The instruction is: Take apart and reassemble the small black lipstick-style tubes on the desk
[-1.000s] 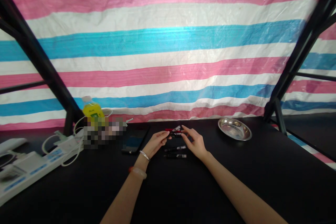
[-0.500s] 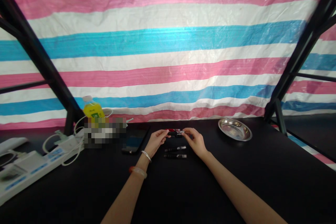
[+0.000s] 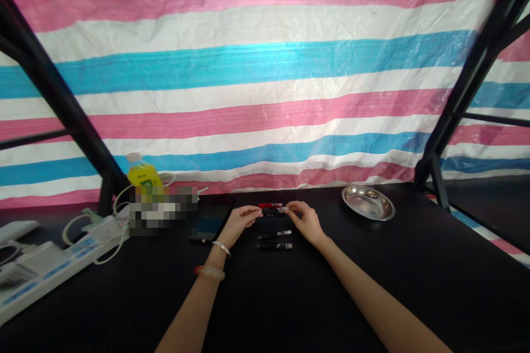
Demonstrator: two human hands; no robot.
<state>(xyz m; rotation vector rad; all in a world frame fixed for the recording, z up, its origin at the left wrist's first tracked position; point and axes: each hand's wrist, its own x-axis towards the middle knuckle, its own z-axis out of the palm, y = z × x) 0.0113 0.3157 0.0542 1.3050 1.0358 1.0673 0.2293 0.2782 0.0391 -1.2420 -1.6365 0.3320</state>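
My left hand (image 3: 242, 219) pinches the left end of a black pen (image 3: 273, 212), and my right hand (image 3: 304, 219) has its fingertips closed on the right end. Just behind it a red pen (image 3: 268, 206) lies on the black table (image 3: 331, 298). Nearer to me are two more black pens, an upper one (image 3: 275, 234) slightly tilted and a lower one (image 3: 275, 246) lying level. Whether another black pen lies under the held one is too small to tell.
A shiny metal dish (image 3: 368, 203) sits at the right. At the left are a dark tablet (image 3: 211, 222), a yellow bottle (image 3: 144, 175), and a white power strip (image 3: 53, 273) with cables. Black frame legs stand either side, before a striped sheet (image 3: 256, 77).
My left hand has moved slightly left, off the red pen's end and onto the black pen. My right hand stays at the pens' right end. The view has shifted a little.
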